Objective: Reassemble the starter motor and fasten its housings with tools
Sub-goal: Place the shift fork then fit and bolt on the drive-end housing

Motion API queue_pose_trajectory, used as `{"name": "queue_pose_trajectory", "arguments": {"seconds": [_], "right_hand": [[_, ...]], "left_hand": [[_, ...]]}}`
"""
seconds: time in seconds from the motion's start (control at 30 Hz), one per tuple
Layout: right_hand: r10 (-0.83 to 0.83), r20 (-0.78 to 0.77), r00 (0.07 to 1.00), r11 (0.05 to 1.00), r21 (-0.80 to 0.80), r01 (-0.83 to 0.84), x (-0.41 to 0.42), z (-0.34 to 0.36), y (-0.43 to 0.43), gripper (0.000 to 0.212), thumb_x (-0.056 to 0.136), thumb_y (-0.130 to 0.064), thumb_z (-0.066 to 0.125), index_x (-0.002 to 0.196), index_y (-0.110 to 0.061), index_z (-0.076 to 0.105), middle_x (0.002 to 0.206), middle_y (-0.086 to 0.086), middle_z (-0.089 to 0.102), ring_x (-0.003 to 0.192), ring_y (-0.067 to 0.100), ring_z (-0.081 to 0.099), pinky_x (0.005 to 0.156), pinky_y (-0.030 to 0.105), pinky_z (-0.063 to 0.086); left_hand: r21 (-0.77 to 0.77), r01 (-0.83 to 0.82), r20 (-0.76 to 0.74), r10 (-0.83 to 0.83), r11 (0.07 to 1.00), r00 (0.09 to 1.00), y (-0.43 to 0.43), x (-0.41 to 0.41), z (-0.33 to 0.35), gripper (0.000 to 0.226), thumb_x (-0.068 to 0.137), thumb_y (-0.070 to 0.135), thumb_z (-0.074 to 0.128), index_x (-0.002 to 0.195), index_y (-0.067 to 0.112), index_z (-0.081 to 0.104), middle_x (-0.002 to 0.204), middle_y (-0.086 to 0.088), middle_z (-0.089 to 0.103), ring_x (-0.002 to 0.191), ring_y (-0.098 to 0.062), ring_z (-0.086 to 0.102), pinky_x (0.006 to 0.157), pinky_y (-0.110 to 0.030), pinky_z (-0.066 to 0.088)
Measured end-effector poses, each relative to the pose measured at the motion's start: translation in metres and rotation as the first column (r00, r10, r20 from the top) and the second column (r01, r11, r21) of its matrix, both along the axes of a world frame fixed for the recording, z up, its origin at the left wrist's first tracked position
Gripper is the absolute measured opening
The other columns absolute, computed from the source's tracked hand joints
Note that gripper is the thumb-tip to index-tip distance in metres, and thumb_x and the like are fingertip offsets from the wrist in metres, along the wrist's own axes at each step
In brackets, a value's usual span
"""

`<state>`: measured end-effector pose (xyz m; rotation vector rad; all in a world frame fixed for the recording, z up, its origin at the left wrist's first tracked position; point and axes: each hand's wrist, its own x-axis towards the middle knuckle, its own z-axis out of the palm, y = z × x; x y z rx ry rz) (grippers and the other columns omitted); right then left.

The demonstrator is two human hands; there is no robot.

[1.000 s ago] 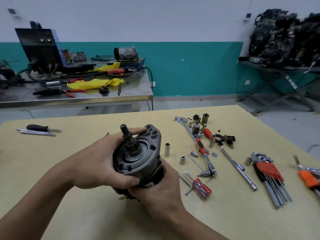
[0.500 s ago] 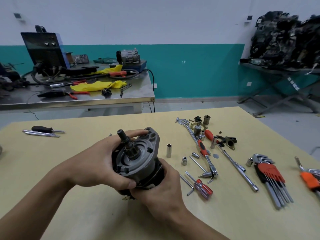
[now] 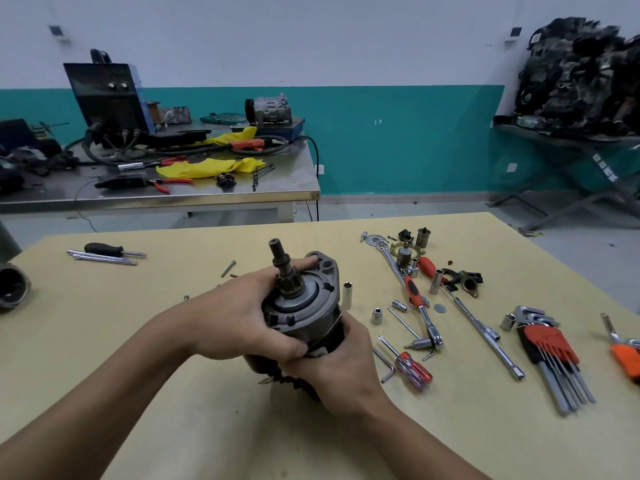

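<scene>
The starter motor (image 3: 304,306) is held above the yellow table (image 3: 173,410), its grey flanged housing and pinion shaft pointing up and slightly away. My left hand (image 3: 235,317) grips the grey housing from the left, fingers reaching over its far rim and thumb on the near edge. My right hand (image 3: 343,362) grips the dark lower body from the right and below. The motor's lower end is hidden by my hands.
To the right lie a ratchet wrench (image 3: 412,296), several sockets (image 3: 377,315), a small red screwdriver (image 3: 408,365), a long T-bar (image 3: 485,337), a hex key set (image 3: 550,355) and small motor parts (image 3: 464,280). A black screwdriver (image 3: 110,251) lies far left; a round housing (image 3: 14,289) sits at the left edge.
The motor has tilted more upright, its shaft now pointing higher. Both hands keep their hold; the view has shifted slightly.
</scene>
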<state>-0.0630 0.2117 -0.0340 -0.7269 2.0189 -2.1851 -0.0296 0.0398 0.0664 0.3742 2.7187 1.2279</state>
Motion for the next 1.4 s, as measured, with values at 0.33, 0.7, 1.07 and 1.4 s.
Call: {"name": "queue_pose_trajectory", "arguments": {"seconds": [0.33, 0.7, 1.07, 1.4], "right_hand": [[0.083, -0.075, 0.994, 0.995, -0.052, -0.087, -0.006, 0.000, 0.006, 0.052, 0.056, -0.007, 0.089, 0.103, -0.023, 0.074, 0.104, -0.001, 0.078, 0.098, 0.017, 0.074, 0.079, 0.025, 0.059], [0.044, -0.081, 0.996, 0.986, -0.156, -0.056, -0.009, -0.005, -0.001, 0.047, 0.058, 0.002, 0.085, 0.102, -0.010, 0.075, 0.099, 0.003, 0.079, 0.093, 0.020, 0.075, 0.074, 0.023, 0.059], [-0.012, -0.134, 0.991, 0.980, -0.199, -0.015, -0.011, -0.010, -0.002, 0.053, 0.053, -0.004, 0.086, 0.100, -0.026, 0.077, 0.100, -0.002, 0.078, 0.094, 0.014, 0.074, 0.076, 0.019, 0.057], [0.038, -0.120, 0.992, 0.986, -0.158, -0.057, -0.014, -0.015, -0.004, 0.047, 0.056, 0.001, 0.083, 0.101, 0.001, 0.073, 0.098, 0.008, 0.078, 0.093, 0.022, 0.074, 0.076, 0.024, 0.057]], "left_hand": [[0.486, -0.137, 0.034, 0.138, 0.863, 0.990, -0.042, 0.006, -0.015, 0.100, 0.061, 0.074, 0.077, 0.145, 0.031, 0.044, 0.133, -0.001, 0.066, 0.123, -0.021, 0.063, 0.097, -0.038, 0.053], [0.843, -0.295, -0.125, 0.696, 0.451, 0.707, 0.037, -0.001, -0.084, 0.070, 0.084, 0.051, 0.048, 0.093, -0.015, 0.066, 0.090, -0.036, 0.068, 0.089, -0.054, 0.064, 0.076, -0.061, 0.053], [0.198, -0.780, -0.150, 0.805, 0.593, 0.574, -0.091, -0.028, -0.054, 0.036, 0.096, 0.044, 0.058, 0.081, 0.016, 0.075, 0.083, -0.002, 0.075, 0.081, -0.022, 0.068, 0.070, -0.030, 0.049], [-0.617, -0.563, 0.055, 0.744, 0.549, 0.666, -0.142, -0.080, -0.056, 0.009, 0.077, 0.009, 0.074, 0.084, 0.002, 0.074, 0.080, -0.014, 0.075, 0.057, -0.026, 0.068, 0.060, -0.032, 0.062]]}}
